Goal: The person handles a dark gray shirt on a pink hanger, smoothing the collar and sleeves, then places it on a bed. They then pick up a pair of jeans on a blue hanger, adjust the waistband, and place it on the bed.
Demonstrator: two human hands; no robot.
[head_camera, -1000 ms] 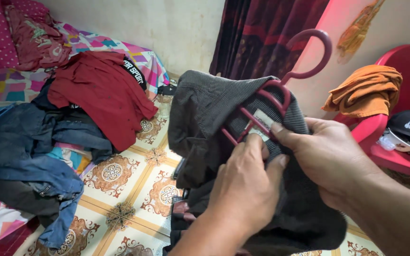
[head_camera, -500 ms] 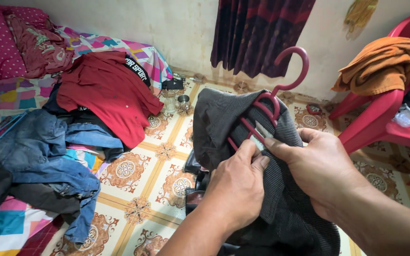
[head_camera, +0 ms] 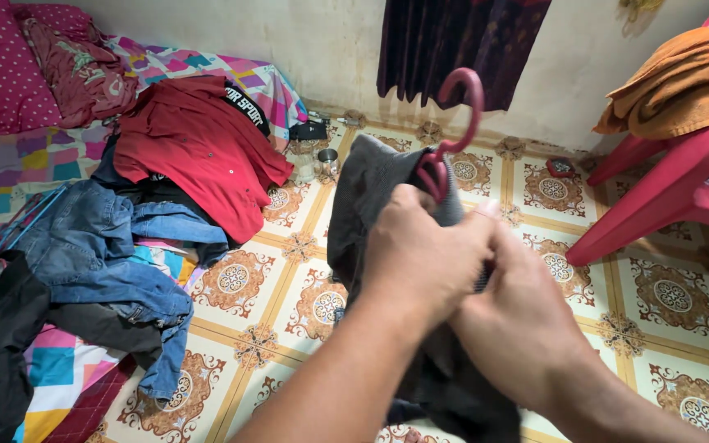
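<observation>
At frame centre, the left hand (head_camera: 420, 254) and right hand (head_camera: 519, 328) close their fingers (head_camera: 408, 215) around the dark grey garment (head_camera: 363, 205) on the red hanger (head_camera: 453, 123). Since 0.5 s ago, both hands overlap, covering the hanger's bars. Its hook points up; the garment's long axis runs down to the lower frame.

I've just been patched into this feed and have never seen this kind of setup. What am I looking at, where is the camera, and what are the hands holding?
There is no machine here: a person works with two bare hands, and the single camera sits on their head, looking down. The left hand and right hand are pressed together around a dark grey garment that hangs on a maroon hanger, whose hook pokes up above the fingers. Below is a patterned tile floor. To the left lies a mattress with a colourful sheet, heaped with a red shirt and jeans. On the right stands a red plastic chair with an orange cloth draped over it.
</observation>
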